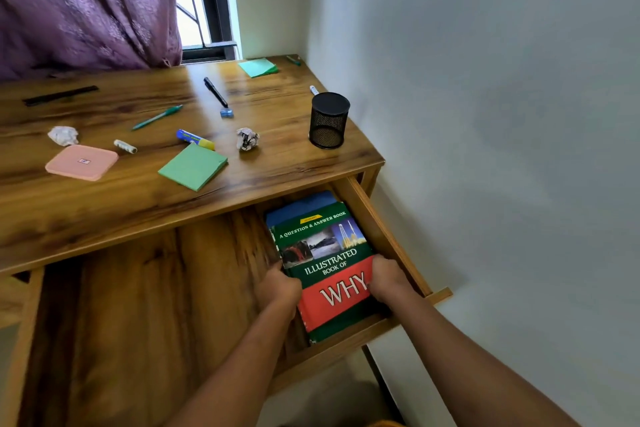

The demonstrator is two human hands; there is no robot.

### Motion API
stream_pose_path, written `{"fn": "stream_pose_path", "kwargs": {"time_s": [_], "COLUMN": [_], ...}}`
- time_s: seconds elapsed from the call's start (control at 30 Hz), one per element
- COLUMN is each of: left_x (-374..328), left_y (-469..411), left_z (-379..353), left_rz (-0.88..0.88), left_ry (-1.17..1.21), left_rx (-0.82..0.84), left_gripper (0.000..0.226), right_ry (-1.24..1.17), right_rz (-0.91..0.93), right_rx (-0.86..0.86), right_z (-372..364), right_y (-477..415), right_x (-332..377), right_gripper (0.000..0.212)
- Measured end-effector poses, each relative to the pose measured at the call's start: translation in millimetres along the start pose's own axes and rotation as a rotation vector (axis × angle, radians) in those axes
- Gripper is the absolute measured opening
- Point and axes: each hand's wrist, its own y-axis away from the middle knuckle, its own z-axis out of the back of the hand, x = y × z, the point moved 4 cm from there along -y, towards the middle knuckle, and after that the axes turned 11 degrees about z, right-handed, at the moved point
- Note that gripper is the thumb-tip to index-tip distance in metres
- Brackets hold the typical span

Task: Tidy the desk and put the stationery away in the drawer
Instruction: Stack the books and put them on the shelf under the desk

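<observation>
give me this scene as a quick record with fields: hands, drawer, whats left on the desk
drawer: open, at the desk's right end
book: "Illustrated Book of Why", lying flat in the drawer on a blue book
left hand: grips the book's left edge
right hand: grips the book's right edge
left on desk: mesh pen cup, green note pad, pink case, paper ball, green pen, black marker, glue stick, ruler

Purple curtain (79, 3) partly covers a barred window (189, 15) admitting daylight; a pale plain wall (485, 114) adjoins the wooden desk (104, 204).
</observation>
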Motion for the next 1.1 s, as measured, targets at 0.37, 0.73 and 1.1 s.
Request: {"fn": "stream_pose_path", "kwargs": {"time_s": [0.37,0.73,1.1], "left_x": [-8.3,1.6,4.5], "left_y": [17.7,49.8,79.1], "left_z": [-13.3,-11.3,42.9], "left_rz": [0.025,0.083,0.031], "left_ry": [-0.097,-0.222,-0.026], "left_rx": [-0.023,0.090,0.269], "left_gripper": [0.031,0.022,0.032], "right_ry": [0.345,0.383,0.334], "right_rz": [0.203,0.264,0.443], "right_rx": [0.159,0.258,0.343], "right_z": [-19.1,-15.1,-12.8], "right_y": [9.2,8.8,25.7], "right_x": [17.3,29.9,108.2], "right_gripper": [0.024,0.026,0.041]}}
